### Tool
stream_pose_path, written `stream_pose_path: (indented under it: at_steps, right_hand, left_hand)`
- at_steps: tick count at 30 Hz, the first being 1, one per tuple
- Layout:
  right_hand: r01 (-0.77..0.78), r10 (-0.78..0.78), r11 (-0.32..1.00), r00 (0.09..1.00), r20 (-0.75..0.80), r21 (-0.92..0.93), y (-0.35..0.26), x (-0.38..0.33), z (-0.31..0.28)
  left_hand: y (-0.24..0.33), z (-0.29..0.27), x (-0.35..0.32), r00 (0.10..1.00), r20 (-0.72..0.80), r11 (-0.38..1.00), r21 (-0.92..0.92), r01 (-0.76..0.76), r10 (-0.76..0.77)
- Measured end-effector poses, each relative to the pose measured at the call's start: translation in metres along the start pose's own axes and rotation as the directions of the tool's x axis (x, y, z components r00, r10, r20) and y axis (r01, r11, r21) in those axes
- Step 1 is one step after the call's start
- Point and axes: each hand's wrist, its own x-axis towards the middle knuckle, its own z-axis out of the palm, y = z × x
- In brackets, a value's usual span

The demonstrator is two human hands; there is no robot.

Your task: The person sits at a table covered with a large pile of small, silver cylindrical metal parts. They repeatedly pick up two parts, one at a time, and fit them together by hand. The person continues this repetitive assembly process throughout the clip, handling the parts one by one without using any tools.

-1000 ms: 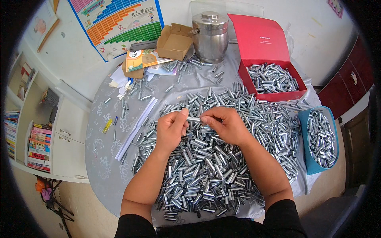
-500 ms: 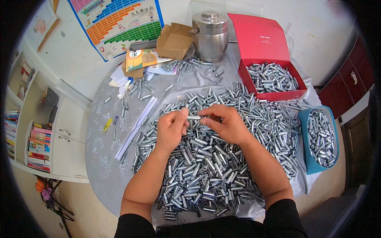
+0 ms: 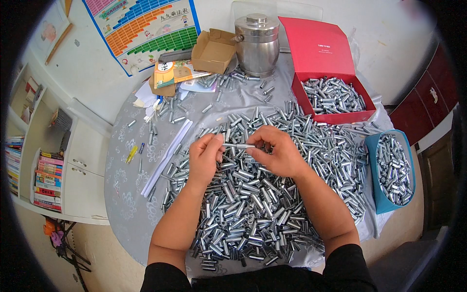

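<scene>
Two hands pinching one thin metal rod (image 3: 239,145) level between them: left hand (image 3: 204,158) closed on its left end, right hand (image 3: 277,152) closed on its right. Beneath both, uncountable heaped metal tubes (image 3: 253,214). Beyond right hand, one red box (image 3: 335,118), one blue tray (image 3: 374,194). Pose unchanged since earlier.

Steel canister (image 3: 257,43), open cardboard box (image 3: 213,50), colourful wall chart (image 3: 146,30), bookshelf (image 3: 44,177) at left

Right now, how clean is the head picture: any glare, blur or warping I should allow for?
Head view: sharp at both hands, left hand, right hand; daylight glints off the metal tubes; fisheye bends the table edge; black rim masks the corners.
</scene>
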Motion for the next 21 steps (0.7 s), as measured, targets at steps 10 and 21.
stream_pose_path:
  at_steps: [10, 21]
  right_hand:
    - [-0.23, 0.251, 0.968, 0.889, -0.382, 0.101, -0.01, 0.008, -0.021]
    - [-0.321, 0.338, 0.46, 0.926, -0.171, -0.828, 0.08, 0.067, -0.068]
  left_hand:
    - [-0.007, -0.003, 0.004, 0.914, 0.166, 0.86, 0.311, -0.404, 0.37]
    - [-0.001, 0.004, 0.002, 0.983, 0.071, 0.979, 0.107, -0.174, 0.167]
